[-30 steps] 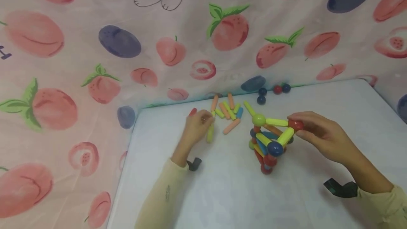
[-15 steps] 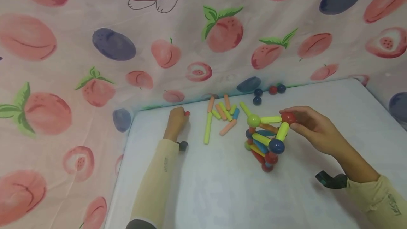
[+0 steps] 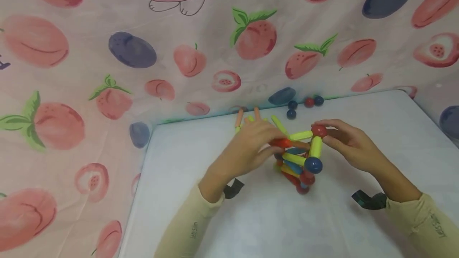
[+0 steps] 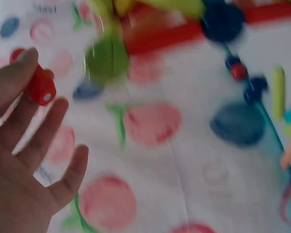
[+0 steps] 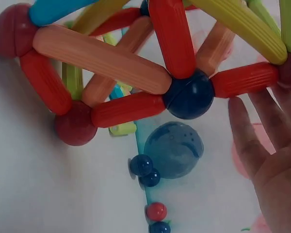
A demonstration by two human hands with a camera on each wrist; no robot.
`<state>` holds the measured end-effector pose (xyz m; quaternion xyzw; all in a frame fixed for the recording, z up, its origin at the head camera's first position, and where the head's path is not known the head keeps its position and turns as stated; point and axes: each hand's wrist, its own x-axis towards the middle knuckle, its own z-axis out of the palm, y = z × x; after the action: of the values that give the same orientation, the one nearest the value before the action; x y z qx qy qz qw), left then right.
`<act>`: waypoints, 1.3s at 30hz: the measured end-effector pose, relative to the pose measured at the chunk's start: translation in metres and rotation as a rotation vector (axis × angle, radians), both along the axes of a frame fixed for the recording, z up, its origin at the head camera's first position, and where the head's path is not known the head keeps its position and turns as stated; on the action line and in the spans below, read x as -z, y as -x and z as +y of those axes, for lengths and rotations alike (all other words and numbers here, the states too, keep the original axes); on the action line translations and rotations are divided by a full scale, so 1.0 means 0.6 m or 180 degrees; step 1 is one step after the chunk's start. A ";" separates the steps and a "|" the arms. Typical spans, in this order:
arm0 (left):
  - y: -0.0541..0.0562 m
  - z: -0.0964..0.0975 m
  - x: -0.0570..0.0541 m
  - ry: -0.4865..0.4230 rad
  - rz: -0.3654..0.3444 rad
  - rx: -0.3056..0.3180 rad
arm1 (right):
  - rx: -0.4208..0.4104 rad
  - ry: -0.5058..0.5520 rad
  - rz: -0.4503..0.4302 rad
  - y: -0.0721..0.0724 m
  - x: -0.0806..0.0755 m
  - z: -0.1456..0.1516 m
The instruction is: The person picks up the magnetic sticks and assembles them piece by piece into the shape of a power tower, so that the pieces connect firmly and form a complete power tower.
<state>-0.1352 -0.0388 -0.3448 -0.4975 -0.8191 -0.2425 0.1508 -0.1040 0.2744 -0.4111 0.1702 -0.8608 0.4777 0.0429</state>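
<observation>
A tower of magnetic sticks and balls [image 3: 295, 159] stands on the white table, with red, yellow, blue and orange sticks joined by coloured balls. My right hand [image 3: 346, 142] holds the red ball [image 3: 319, 130] at its upper right corner, thumb and fingers on either side. My left hand [image 3: 247, 146] reaches across to the tower's left side. Between its thumb and index finger it pinches a short red magnetic stick [image 4: 40, 86], whose end shows a small metal dot; the other fingers are spread. In the head view this hand hides the tower's green ball.
Loose yellow and orange sticks [image 3: 239, 118] lie at the back of the table, partly behind my left hand. Dark blue balls [image 3: 291, 114] and a loose red ball [image 3: 309, 102] sit by the back edge. A fruit-patterned cloth [image 3: 201, 90] rises behind the table.
My left hand first moved left to the red stick by the back edge, then carried it right to the tower. My right hand stays on the red ball, which has shifted slightly left.
</observation>
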 end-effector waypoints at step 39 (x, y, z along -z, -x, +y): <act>0.069 -0.030 0.133 -0.0407 -0.1057 -0.1218 | -0.0502 -0.0425 -0.0016 -0.037 -0.001 0.007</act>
<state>-0.1769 -0.0568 -0.4245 -0.2764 -0.8948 -0.3391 0.0886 -0.0818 0.2784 -0.4102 0.2387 -0.8747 0.4216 -0.0085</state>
